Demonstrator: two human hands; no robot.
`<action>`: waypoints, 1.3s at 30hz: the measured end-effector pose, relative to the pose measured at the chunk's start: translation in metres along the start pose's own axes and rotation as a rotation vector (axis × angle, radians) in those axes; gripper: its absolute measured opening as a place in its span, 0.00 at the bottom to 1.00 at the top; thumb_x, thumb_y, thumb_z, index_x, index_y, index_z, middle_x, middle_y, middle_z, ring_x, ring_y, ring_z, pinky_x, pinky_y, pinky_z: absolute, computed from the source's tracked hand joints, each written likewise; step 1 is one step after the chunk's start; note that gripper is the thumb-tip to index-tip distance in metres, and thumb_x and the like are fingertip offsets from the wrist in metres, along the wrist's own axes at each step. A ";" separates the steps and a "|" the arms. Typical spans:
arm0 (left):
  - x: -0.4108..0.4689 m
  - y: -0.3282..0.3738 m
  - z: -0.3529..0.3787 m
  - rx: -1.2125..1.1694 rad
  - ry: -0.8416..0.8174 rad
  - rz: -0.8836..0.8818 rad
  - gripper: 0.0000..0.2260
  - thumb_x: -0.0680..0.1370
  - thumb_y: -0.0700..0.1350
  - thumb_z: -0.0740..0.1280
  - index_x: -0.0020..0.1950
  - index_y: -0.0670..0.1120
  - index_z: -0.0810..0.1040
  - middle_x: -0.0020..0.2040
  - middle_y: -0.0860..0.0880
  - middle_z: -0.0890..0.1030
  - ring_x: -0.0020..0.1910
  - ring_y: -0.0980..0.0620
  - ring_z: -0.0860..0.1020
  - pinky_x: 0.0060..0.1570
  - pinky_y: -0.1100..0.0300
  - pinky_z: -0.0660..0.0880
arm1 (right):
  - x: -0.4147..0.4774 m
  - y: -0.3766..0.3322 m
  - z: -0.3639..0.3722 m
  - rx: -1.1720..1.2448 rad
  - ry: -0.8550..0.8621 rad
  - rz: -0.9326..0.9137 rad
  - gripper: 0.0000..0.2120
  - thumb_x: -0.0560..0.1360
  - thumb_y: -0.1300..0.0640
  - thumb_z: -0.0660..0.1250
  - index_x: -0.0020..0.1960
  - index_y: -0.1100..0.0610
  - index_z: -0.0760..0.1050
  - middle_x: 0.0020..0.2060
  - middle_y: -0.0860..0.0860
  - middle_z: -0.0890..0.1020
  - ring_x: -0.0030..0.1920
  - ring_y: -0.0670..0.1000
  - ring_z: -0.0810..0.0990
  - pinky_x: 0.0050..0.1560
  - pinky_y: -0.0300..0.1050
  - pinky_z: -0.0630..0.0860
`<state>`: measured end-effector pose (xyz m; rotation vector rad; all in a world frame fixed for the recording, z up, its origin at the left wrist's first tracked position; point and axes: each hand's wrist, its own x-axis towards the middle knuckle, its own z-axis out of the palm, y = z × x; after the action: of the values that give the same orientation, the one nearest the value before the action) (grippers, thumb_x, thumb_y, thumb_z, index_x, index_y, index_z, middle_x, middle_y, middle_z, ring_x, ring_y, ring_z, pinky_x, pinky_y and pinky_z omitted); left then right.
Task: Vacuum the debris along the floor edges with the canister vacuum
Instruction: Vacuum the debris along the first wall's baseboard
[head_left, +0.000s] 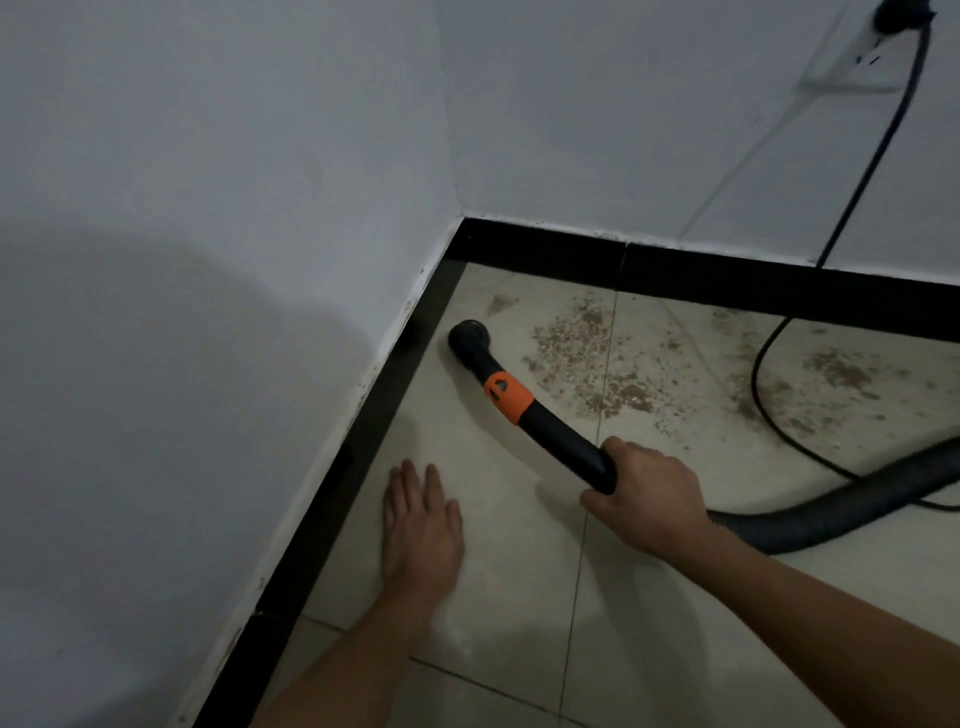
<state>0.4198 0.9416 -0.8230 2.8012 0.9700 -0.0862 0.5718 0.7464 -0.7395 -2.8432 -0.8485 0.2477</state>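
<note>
1. Left of the room corner (465, 234), the meeting point of two glossy black skirting strips: plain pale grey wall (208, 260), shaded lower down.
2. Toward the viewer from that corner, just beside the left skirting strip (363, 441): bare left hand (421, 525), laid palm-down on the pale beige floor tiles (493, 597), fingers straight, grasping nothing.
3. Just below the corner, near the left strip: round black nozzle (470, 338), down at the tile, on a rigid black plastic wand (566, 441) with an orange collar (508, 397).
4. Below and right of the corner: brown crumbly debris (587, 358), scattered over the tiles beside the wand and onward along the back strip.
5. Farther out from the corner, at the wand's rear end: right hand (649, 493), fingers clenched round the wand.
6. Beyond that hand, away from the corner: ribbed dark grey hose (857, 499), curving to the right edge.
7. Far right of the corner: thin black power cord (758, 384), hanging from a white wall socket (852, 62), crossing the back strip, looping over the debris.
</note>
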 end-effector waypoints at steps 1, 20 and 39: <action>-0.001 -0.002 0.004 -0.032 0.029 -0.002 0.25 0.83 0.52 0.50 0.78 0.43 0.56 0.78 0.38 0.53 0.77 0.41 0.50 0.75 0.49 0.50 | 0.009 -0.002 0.001 0.005 -0.002 -0.016 0.15 0.68 0.41 0.67 0.46 0.47 0.67 0.34 0.45 0.72 0.33 0.50 0.72 0.31 0.42 0.63; -0.003 -0.005 0.005 -0.103 0.133 -0.001 0.28 0.79 0.53 0.48 0.73 0.41 0.69 0.74 0.36 0.64 0.75 0.39 0.61 0.72 0.46 0.58 | -0.009 0.014 -0.016 0.400 -0.227 0.076 0.08 0.69 0.51 0.72 0.42 0.48 0.73 0.33 0.46 0.78 0.33 0.46 0.77 0.29 0.40 0.68; 0.013 0.028 -0.005 -0.026 0.038 0.008 0.20 0.78 0.44 0.61 0.69 0.37 0.70 0.72 0.33 0.65 0.72 0.35 0.62 0.70 0.45 0.59 | -0.156 0.073 -0.002 0.088 -0.237 0.262 0.13 0.67 0.39 0.64 0.44 0.46 0.67 0.34 0.45 0.73 0.43 0.49 0.81 0.37 0.43 0.66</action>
<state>0.4472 0.9293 -0.8153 2.7923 0.9615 -0.0193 0.4825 0.5994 -0.7347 -2.8733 -0.4826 0.6494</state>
